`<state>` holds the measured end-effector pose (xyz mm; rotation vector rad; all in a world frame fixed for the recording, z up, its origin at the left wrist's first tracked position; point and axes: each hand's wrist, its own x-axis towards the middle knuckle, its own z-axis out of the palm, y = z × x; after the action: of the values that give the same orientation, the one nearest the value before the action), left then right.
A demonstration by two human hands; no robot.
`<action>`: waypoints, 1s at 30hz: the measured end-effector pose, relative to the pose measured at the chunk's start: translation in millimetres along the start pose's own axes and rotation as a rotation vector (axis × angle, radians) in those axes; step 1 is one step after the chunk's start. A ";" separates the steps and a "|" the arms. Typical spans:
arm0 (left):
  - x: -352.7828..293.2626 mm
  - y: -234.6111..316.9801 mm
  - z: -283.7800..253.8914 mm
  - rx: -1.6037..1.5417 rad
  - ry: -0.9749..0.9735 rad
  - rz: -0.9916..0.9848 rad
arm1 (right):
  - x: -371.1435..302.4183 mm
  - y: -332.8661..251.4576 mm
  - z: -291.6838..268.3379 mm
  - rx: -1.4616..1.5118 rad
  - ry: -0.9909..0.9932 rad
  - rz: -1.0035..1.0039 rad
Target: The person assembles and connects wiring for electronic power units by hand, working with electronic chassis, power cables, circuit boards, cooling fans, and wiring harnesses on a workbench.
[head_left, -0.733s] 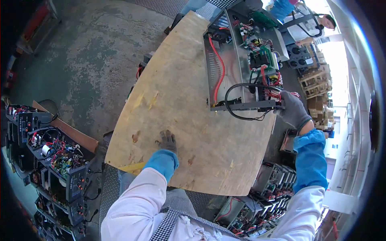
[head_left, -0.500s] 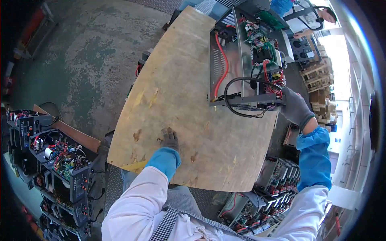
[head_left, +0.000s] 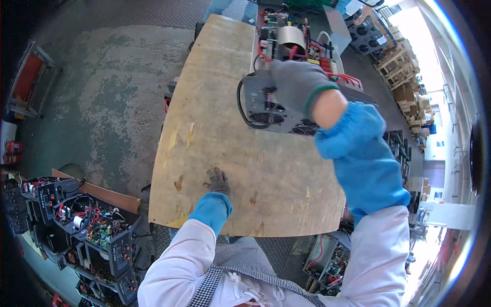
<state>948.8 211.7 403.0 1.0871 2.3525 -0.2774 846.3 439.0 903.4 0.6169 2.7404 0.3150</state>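
Note:
My left hand (head_left: pixel 218 180), in a grey work glove, lies palm down on the wooden tabletop (head_left: pixel 204 128) with its fingers spread. It holds nothing. My right hand (head_left: pixel 300 84), gloved the same way, grips the upper edge of the near end panel on an open electronic machine (head_left: pixel 291 122); the fingertips are partly hidden. The machine stands upright at the table's far right. Fan grilles and a black cable loop (head_left: pixel 240 105) show on its near panel. Inside are a pale cylinder (head_left: pixel 291 36), red wires and circuit parts.
Similar open machines (head_left: pixel 97 230) are stacked at lower left, and more (head_left: pixel 332 261) sit below the table's right side. A co-worker's hand (head_left: pixel 363 14) is at top right, and a person's legs (head_left: pixel 219 7) are beyond the table. Wooden pallets (head_left: pixel 394 64) and cartons line the right wall.
The machine has turned from lying on its side to standing upright, its fan panel now facing me. My right hand moved left and farther over it. My left hand stayed on the table.

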 end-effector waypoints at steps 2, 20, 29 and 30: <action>-15.6 40.8 -67.7 -0.080 -0.111 0.167 | 9.2 11.6 15.8 -0.055 -0.022 0.072; 29.0 -32.3 2.5 -0.127 -0.178 0.478 | 261.5 -236.3 117.9 -0.272 0.114 -0.194; 14.6 -72.3 25.4 -0.507 -0.194 0.439 | 407.7 -325.0 292.5 -0.334 -0.126 -0.235; 2.8 -77.1 34.6 -0.552 -0.195 0.443 | 418.6 -325.5 305.6 -0.365 -0.147 -0.253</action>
<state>902.2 149.4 369.9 1.1883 1.7914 0.3893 470.3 382.6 423.7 0.1858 2.4919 0.6581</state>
